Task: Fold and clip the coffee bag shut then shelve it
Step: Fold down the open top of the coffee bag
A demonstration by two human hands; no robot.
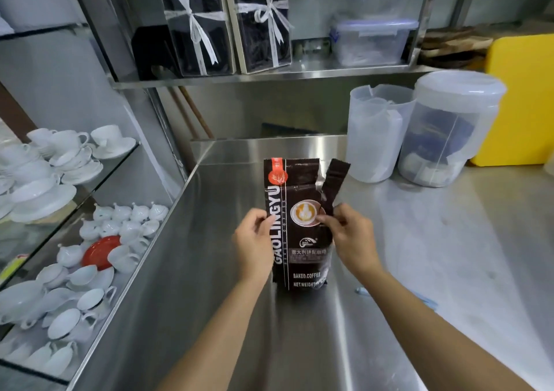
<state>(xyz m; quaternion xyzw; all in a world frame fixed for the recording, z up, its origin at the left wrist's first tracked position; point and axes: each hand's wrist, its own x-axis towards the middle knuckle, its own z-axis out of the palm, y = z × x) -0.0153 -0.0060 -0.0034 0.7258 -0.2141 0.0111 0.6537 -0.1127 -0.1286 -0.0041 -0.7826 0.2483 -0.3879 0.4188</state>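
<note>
A dark brown coffee bag with a latte picture and white lettering stands upright on the steel counter. Its top is open, and a torn strip sticks up at the right corner. My left hand pinches the bag's left edge at mid height. My right hand grips the right edge just below the torn strip. A pale blue clip lies on the counter to the right of the bag, partly hidden behind my right forearm. A steel shelf runs above the counter.
Two gift boxes with ribbons and clear lidded tubs fill the shelf. Two translucent plastic jars and a yellow board stand at the back right. White cups, teapots and a red saucer sit on glass shelves at left.
</note>
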